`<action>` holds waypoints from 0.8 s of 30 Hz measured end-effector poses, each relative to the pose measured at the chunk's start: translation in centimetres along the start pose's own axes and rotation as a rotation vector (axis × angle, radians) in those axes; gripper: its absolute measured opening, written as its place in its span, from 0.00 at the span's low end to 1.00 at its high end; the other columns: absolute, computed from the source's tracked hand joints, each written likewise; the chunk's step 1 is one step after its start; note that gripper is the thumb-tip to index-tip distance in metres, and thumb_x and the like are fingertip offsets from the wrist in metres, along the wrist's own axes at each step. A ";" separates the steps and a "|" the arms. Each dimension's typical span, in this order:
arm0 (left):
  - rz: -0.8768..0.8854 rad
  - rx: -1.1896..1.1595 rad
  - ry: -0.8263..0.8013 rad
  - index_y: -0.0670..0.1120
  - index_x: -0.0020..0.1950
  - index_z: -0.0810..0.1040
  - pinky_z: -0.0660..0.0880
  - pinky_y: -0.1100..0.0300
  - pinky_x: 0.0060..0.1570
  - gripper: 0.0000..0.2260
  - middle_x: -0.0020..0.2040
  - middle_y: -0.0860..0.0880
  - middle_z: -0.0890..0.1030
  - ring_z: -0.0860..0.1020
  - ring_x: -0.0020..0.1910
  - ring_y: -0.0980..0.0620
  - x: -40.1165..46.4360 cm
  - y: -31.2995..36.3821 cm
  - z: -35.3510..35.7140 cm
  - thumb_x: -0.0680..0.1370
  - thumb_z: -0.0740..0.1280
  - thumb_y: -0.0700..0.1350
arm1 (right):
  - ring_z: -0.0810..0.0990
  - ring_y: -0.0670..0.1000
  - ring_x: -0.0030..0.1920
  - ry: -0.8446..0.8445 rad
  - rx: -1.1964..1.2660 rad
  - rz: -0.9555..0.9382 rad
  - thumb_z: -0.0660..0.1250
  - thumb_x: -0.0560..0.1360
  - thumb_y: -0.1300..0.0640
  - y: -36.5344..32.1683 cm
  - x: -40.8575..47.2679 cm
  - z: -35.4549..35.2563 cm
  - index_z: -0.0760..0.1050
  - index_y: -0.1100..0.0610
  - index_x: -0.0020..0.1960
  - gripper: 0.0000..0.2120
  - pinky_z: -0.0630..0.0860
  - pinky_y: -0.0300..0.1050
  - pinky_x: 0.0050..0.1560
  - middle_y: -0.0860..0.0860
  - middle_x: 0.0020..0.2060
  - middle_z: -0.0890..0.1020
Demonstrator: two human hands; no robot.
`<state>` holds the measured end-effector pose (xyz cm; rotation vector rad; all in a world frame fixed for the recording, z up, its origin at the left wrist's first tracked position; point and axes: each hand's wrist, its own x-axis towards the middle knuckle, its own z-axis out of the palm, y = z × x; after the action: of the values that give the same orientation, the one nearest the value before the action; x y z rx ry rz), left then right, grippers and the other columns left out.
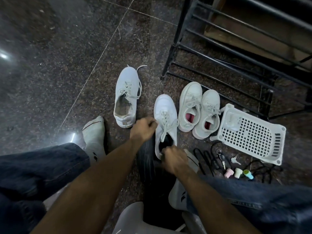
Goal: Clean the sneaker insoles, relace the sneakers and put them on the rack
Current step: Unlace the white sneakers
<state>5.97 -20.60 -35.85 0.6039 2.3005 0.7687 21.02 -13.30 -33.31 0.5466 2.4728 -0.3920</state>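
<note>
A white laced sneaker (165, 114) stands on the floor between my feet, toe pointing away, its inside dark. My left hand (143, 128) grips its left side beside the laces, fingers curled. Curled fingers of my right hand (175, 160) hold the heel rim at the opening. A dark ribbed piece, perhaps an insole (146, 159), lies under my left wrist next to the sneaker. Its mate, a white sneaker (125, 98) with loose laces, sits further left. The black metal shoe rack (236, 53) stands at the upper right.
A second white pair with pink insoles (199, 108) sits in front of the rack. A white plastic basket (251, 134) lies tipped at the right. Keys (222, 158), black laces (263, 169) and small coloured items (238, 173) lie near my right knee. My socked feet (94, 134) flank the sneaker.
</note>
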 end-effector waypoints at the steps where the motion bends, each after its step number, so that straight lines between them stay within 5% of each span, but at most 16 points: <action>1: -0.047 0.007 -0.100 0.52 0.54 0.81 0.77 0.54 0.48 0.13 0.49 0.48 0.84 0.81 0.49 0.46 0.0 0.8 0.8 0.77 0.65 0.58 | 0.79 0.58 0.56 -0.037 -0.019 -0.009 0.64 0.76 0.54 0.0 -0.2 0.2 0.79 0.56 0.56 0.12 0.74 0.49 0.54 0.56 0.54 0.81; 3: -0.094 0.087 -0.202 0.50 0.55 0.77 0.75 0.54 0.49 0.16 0.51 0.48 0.82 0.79 0.50 0.46 0.0 2.4 2.4 0.74 0.66 0.60 | 0.80 0.58 0.56 -0.077 -0.032 -0.009 0.66 0.75 0.54 0.0 -0.3 0.4 0.79 0.55 0.57 0.12 0.75 0.49 0.54 0.56 0.54 0.82; 8: -0.063 0.299 -0.120 0.43 0.55 0.76 0.74 0.52 0.48 0.12 0.55 0.39 0.79 0.78 0.53 0.38 1.0 5.0 3.0 0.77 0.63 0.49 | 0.79 0.59 0.57 -0.096 0.033 0.009 0.68 0.73 0.53 0.1 -0.1 0.7 0.76 0.56 0.57 0.14 0.75 0.50 0.54 0.57 0.56 0.81; 13: -0.046 -0.405 0.212 0.47 0.36 0.77 0.80 0.42 0.41 0.10 0.37 0.40 0.83 0.82 0.37 0.41 5.7 7.4 -3.5 0.75 0.67 0.48 | 0.77 0.60 0.60 -0.088 0.063 0.001 0.66 0.75 0.54 0.4 0.1 0.6 0.73 0.58 0.60 0.15 0.72 0.51 0.57 0.58 0.59 0.78; 18: 0.168 -0.640 0.201 0.41 0.46 0.75 0.74 0.62 0.24 0.06 0.34 0.44 0.80 0.79 0.26 0.52 6.6 10.8 -8.0 0.79 0.68 0.42 | 0.77 0.59 0.60 -0.139 0.078 0.029 0.63 0.76 0.56 0.3 0.2 0.3 0.74 0.57 0.60 0.14 0.72 0.52 0.59 0.57 0.60 0.78; 22: 0.126 -0.446 0.174 0.42 0.51 0.72 0.71 0.66 0.30 0.03 0.34 0.50 0.78 0.74 0.31 0.56 5.9 6.4 -4.5 0.82 0.59 0.40 | 0.80 0.57 0.54 -0.191 0.248 0.011 0.63 0.76 0.49 1.6 0.9 -0.7 0.79 0.50 0.45 0.08 0.72 0.45 0.49 0.55 0.51 0.82; 24: 0.072 -0.202 0.074 0.46 0.51 0.75 0.74 0.61 0.41 0.04 0.37 0.53 0.80 0.77 0.37 0.55 4.6 3.0 -1.6 0.77 0.64 0.44 | 0.81 0.57 0.50 -0.035 0.388 0.103 0.64 0.76 0.47 2.6 0.9 -1.3 0.81 0.50 0.45 0.10 0.71 0.43 0.44 0.54 0.47 0.84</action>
<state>2.31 -16.38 -34.78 0.5767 2.2410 1.0594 20.93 -10.24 -33.22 0.8109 2.3316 -0.8409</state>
